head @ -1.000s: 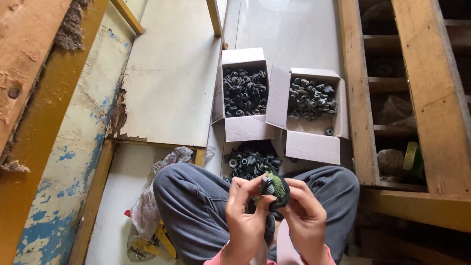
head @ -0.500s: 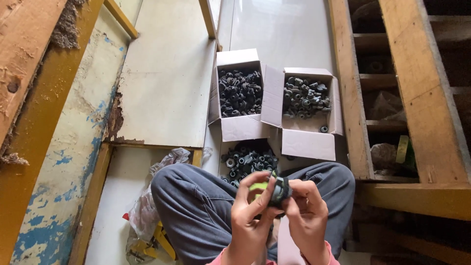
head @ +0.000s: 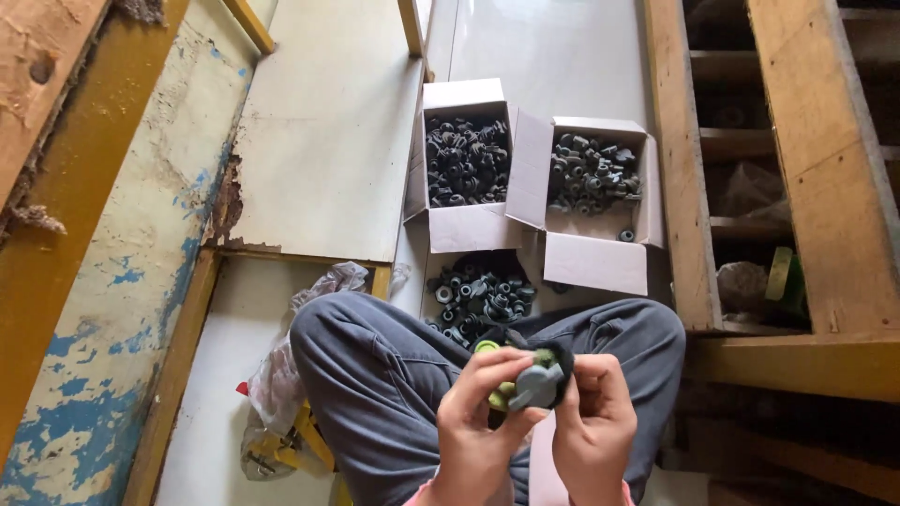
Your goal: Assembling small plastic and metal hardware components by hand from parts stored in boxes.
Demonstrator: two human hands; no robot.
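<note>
Small grey-and-green part [head: 532, 379] sits above the lap, pinched between left hand [head: 483, 422] and right hand [head: 592, 422], both clenched on it. 2 open cardboard boxes [head: 469, 225] of dark parts lie ahead on the floor.

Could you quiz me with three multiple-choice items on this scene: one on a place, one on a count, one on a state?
1. Where does the loose pile of dark parts lie?
A. on the floor before the knees
B. on the wooden frame
C. inside a bag

2. How many open cardboard boxes hold parts?
A. one
B. two
C. four

3. How is the small grey and green part held?
A. by both hands
B. lying on the floor
C. by one hand only

Answers: 1 A, it sits below the boxes; 2 B, side by side; 3 A, left hand and right hand pinch it.
</note>
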